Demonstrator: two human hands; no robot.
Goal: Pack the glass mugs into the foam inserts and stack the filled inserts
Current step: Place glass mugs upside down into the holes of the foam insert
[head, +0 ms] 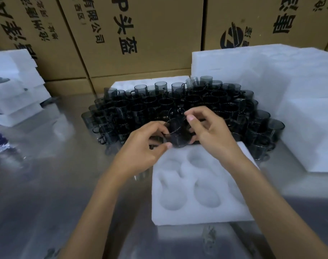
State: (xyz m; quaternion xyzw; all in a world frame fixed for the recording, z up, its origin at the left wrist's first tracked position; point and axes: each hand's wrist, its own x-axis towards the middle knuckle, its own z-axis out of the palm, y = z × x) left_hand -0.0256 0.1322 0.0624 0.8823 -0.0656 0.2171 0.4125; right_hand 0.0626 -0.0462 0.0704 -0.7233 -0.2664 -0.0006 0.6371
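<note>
Now both hands around one smoky mug.

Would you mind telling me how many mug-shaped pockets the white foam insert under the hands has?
4 visible, all empty, in the white foam insert: far-left, far-right, near-left, near-right. The right hand covers the far edge, so more may be hidden.

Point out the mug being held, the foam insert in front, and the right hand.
held mug (178, 134): head view, on its dark glass wall between the hands.
foam insert (200, 217): head view, on its bare near edge.
right hand (213, 131): head view, on the back of the hand.
</note>
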